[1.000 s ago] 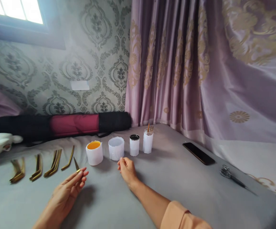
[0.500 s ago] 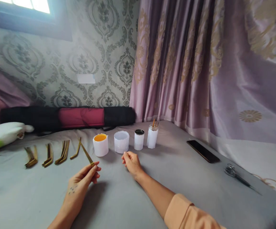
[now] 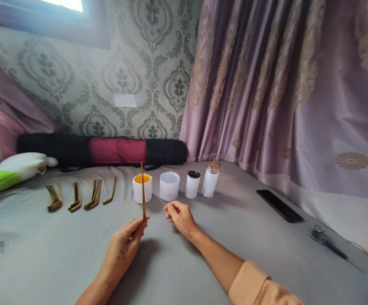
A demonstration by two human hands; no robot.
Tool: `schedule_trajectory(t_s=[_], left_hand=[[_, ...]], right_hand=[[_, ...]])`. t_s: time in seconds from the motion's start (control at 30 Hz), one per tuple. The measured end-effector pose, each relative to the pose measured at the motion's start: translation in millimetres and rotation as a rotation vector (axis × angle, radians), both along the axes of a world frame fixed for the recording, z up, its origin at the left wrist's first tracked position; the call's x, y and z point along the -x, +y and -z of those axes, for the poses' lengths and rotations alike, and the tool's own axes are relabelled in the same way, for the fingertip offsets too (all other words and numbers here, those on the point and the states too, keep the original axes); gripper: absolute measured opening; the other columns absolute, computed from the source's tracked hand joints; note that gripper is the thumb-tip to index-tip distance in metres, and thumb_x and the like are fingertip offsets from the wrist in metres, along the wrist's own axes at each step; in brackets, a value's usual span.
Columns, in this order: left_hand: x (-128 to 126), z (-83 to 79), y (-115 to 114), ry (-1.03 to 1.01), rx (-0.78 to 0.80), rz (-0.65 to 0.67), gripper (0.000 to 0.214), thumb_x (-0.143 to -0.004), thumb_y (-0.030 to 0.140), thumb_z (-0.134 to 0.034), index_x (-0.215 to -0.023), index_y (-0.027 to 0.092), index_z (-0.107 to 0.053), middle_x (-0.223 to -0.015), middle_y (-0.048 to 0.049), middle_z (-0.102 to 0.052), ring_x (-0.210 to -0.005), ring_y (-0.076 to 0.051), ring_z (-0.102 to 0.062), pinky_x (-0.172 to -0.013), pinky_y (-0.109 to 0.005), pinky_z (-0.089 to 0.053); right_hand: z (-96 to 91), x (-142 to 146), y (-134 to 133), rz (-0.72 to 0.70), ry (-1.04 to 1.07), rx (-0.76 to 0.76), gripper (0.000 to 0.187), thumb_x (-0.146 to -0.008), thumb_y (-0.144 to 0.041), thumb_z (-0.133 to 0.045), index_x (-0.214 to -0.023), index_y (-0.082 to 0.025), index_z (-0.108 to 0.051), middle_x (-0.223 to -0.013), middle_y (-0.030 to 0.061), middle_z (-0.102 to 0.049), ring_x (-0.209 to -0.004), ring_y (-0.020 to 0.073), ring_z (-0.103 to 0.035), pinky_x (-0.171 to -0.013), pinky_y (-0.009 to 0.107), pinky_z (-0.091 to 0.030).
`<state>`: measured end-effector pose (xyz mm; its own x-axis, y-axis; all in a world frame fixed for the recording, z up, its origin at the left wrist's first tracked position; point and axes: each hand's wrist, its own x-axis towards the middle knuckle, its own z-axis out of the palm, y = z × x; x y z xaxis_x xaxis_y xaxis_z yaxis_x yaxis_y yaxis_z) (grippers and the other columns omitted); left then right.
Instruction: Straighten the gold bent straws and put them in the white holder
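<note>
My left hand (image 3: 125, 245) pinches the lower end of a thin golden strip (image 3: 142, 191) and holds it upright over the grey sheet (image 3: 59, 262). The strip's top reaches in front of a white cup of orange liquid (image 3: 142, 188). My right hand (image 3: 181, 217) rests on the sheet just right of the left, fingers curled together; I cannot make out anything in them. To the right of the orange cup stand a white empty-looking cup (image 3: 169, 185), a jar with a dark top (image 3: 192, 184) and a jar of thin sticks (image 3: 211, 180).
Several bent golden strips (image 3: 76, 197) lie in a row at the left. A black and red roll (image 3: 101, 150) lies along the wall, a white and green plush (image 3: 9, 171) at far left. A dark phone (image 3: 279, 205) and scissors (image 3: 326, 241) lie near the curtain (image 3: 282, 84).
My left hand has swung the golden strip from a leftward tilt to upright and moved right, closer to my right hand. The view has shifted left.
</note>
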<state>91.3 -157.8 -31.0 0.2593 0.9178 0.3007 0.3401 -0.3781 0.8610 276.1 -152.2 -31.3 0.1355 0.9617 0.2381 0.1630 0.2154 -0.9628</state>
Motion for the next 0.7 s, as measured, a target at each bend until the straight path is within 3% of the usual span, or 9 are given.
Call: schedule_trajectory(t_s=[0.23, 0.7], left_hand=[[-1.7, -1.6, -3.4, 0.151, -0.178, 0.089, 0.032, -0.081, 0.034, -0.042, -0.105, 0.024, -0.06, -0.087, -0.0045, -0.061, -0.07, -0.013, -0.055, -0.064, -0.018, -0.041], [-0.5, -1.3, -6.5, 0.323, -0.298, 0.12, 0.033, -0.086, 0.027, -0.03, -0.101, 0.022, -0.059, -0.084, -0.0068, -0.057, -0.074, -0.014, -0.053, -0.068, -0.023, -0.04]], right_hand=[[-11.8, 7.0, -10.8, -0.083, 0.032, 0.003, 0.026, -0.076, -0.038, -0.05, -0.087, -0.016, -0.058, -0.061, -0.0012, -0.054, -0.047, 0.0069, -0.045, -0.042, 0.018, -0.035], [-18.8, 12.1, -14.4, -0.144, 0.063, 0.015, 0.028, -0.072, -0.035, -0.054, -0.092, -0.016, -0.057, -0.061, -0.0024, -0.052, -0.047, 0.0066, -0.045, -0.042, 0.018, -0.036]])
